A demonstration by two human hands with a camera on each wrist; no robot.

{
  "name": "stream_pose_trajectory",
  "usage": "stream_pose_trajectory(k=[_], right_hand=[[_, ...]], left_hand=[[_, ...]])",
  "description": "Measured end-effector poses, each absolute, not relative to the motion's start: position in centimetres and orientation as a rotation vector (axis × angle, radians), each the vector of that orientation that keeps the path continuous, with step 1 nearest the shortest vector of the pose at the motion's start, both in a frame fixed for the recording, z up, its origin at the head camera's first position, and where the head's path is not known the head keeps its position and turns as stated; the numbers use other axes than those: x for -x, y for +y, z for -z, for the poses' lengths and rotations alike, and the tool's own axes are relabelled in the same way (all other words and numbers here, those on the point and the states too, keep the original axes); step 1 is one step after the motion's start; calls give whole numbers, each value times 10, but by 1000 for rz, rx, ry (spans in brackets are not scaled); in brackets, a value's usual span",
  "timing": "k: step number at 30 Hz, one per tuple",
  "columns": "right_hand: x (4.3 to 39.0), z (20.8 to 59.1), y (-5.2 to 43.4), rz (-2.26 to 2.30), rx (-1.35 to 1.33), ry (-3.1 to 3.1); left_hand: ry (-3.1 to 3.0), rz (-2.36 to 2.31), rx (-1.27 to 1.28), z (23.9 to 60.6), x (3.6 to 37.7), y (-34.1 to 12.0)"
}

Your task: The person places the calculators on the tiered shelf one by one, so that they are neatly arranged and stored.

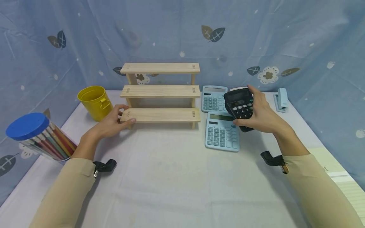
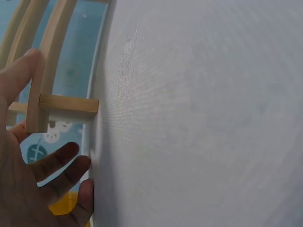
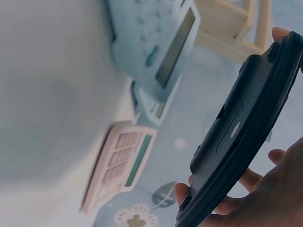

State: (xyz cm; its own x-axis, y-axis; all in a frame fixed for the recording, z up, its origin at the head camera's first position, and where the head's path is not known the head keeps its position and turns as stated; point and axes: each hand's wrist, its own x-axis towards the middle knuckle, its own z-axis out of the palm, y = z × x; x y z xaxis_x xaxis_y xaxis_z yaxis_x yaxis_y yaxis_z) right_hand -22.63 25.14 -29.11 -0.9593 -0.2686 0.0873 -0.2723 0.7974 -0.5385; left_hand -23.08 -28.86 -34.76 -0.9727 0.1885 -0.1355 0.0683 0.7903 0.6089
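My right hand [image 1: 263,115] grips a black calculator [image 1: 239,103] by its edges, tilted above the tabletop. In the head view it overlaps two light blue calculators: a front one [image 1: 218,139] and a rear one [image 1: 212,98]. A pink calculator [image 3: 124,161] shows beyond the black one in the right wrist view; the head view mostly hides it. My left hand [image 1: 112,122] pinches the left end of the lowest board of a three-tier wooden shelf [image 1: 161,115], thumb on the board and index finger round its end. The other fingers [image 2: 66,175] are spread.
Left of the shelf stands a yellow bucket [image 1: 95,103]. A clear jar of pencils with a blue lid [image 1: 28,126] is beside my left forearm. At the back right is a light blue stapler [image 1: 281,99]. A patterned blue cloth [image 1: 182,31] hangs behind the white tabletop [image 1: 165,177].
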Motion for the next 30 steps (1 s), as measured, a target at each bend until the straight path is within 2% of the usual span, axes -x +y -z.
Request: stream_pose_trajectory(k=[18,30], right_hand=[[240,265,200,-921,-581,-2864],[261,246,168,-824,-708,-2801]], left_hand=[[2769,-924,-162,350,230,-291],[2719,-933,-207,348,234,-290]])
